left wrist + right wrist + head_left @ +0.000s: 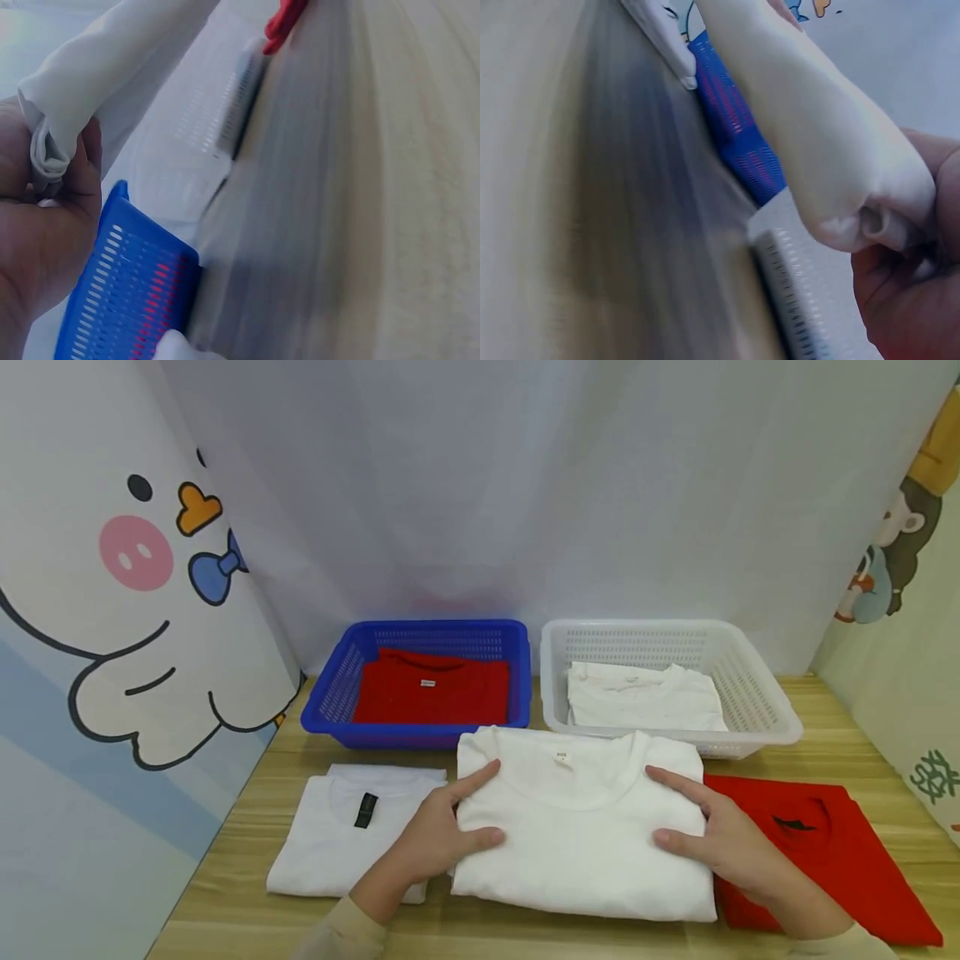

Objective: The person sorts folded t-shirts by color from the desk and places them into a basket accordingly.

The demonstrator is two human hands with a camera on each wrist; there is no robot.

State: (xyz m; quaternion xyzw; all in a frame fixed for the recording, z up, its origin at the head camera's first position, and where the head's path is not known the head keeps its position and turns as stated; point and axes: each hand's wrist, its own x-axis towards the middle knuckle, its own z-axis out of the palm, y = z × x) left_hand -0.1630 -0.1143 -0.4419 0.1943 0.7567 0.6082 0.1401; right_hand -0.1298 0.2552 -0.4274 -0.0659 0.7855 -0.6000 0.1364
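Observation:
A folded white T-shirt (pixel 577 852) with a round neck and small label is held up off the table between both hands. At its left edge my left hand (pixel 442 827) grips it, thumb and index finger on the front. On the opposite edge my right hand (pixel 723 835) grips it the same way. Rolled side edges of the T-shirt (pixel 97 67) sit in the left palm in the left wrist view. The right wrist view shows the thick folded T-shirt (pixel 817 135) in the right hand (pixel 915 300). The other fingers are behind the cloth.
A blue basket (pixel 322 718) holds a folded red shirt (pixel 435 693); a white basket (pixel 780 722) holds a folded white shirt (pixel 645 697). Another white shirt (pixel 330 852) with a black label lies at left, a red shirt (pixel 840 877) at right, on the wooden table (pixel 225 885).

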